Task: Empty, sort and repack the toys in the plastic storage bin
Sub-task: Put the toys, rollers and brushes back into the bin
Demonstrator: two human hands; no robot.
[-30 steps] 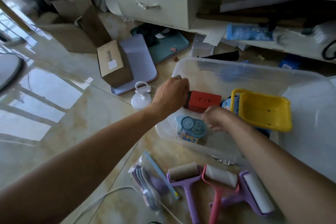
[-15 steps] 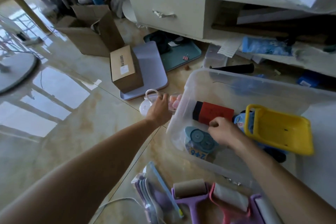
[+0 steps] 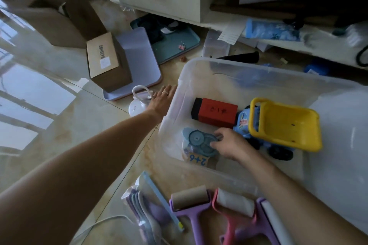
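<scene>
1. A cardboard box (image 3: 105, 61) sits on a lilac tray (image 3: 139, 55) on the floor, left of the bin.
2. A white bottle (image 3: 137, 103) with a loop handle stands just below the tray, touching or just beside the left hand.
3. The left hand (image 3: 162, 99) is stretched out flat, fingers spread open and holding nothing; it lies outside the bin, right against its left wall, with a ring on one finger.
4. The clear bin (image 3: 199, 69) stands on the floor, open at the top.
5. Inside, near the left front corner, lies a blue gear toy (image 3: 199, 141), on top of a card (image 3: 198, 160) printed "2+6".
6. The right hand (image 3: 229, 145) reaches into the bin; its fingertips touch the right edge of the gear toy. The fingers are curled, but whether they have closed on it cannot be told.
7. Behind the hand lies a red block (image 3: 217, 112) with a black end.
8. To its right, a toy truck (image 3: 278, 123), blue with a yellow bed, touches the block.
9. On the floor in front of the bin lie a zip bag (image 3: 147, 211), a purple roller (image 3: 191, 203) and a pink roller (image 3: 233, 209), side by side.
</scene>
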